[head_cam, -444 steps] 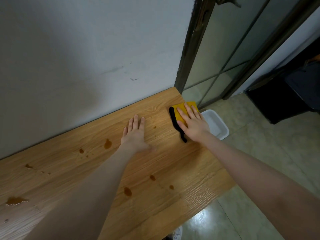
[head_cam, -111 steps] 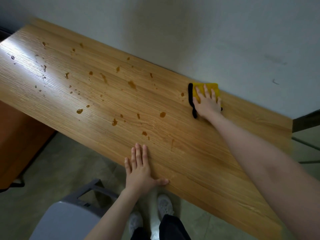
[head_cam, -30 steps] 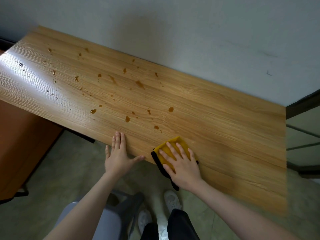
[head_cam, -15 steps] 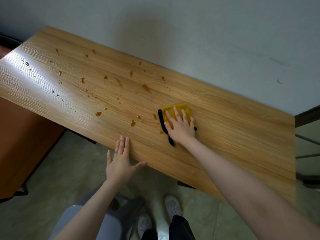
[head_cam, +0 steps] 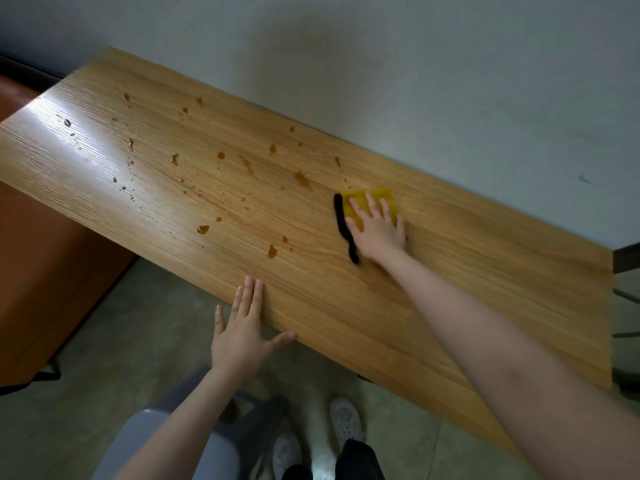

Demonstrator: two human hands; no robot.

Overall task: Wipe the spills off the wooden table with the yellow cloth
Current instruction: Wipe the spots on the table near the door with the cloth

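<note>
The yellow cloth [head_cam: 360, 199] with a black edge lies flat on the wooden table [head_cam: 467, 271], toward the wall side. My right hand [head_cam: 379, 230] presses down on it with fingers spread. Several brown spills [head_cam: 303, 178] dot the tabletop to the left of the cloth, and one drop [head_cam: 272, 251] sits nearer the front edge. My left hand [head_cam: 242, 336] rests flat at the table's front edge, fingers on the wood, holding nothing.
A pale wall [head_cam: 415, 81] runs along the table's far side. A grey stool [head_cam: 180, 441] stands below my left arm, beside my shoes [head_cam: 346, 422]. An orange-brown cabinet [head_cam: 41, 265] stands at the left. A dark metal frame [head_cam: 627, 258] borders the table's right end.
My right hand has pushed the cloth away from the front edge toward the wall, over the spots near the middle. My left hand has stayed at the front edge.
</note>
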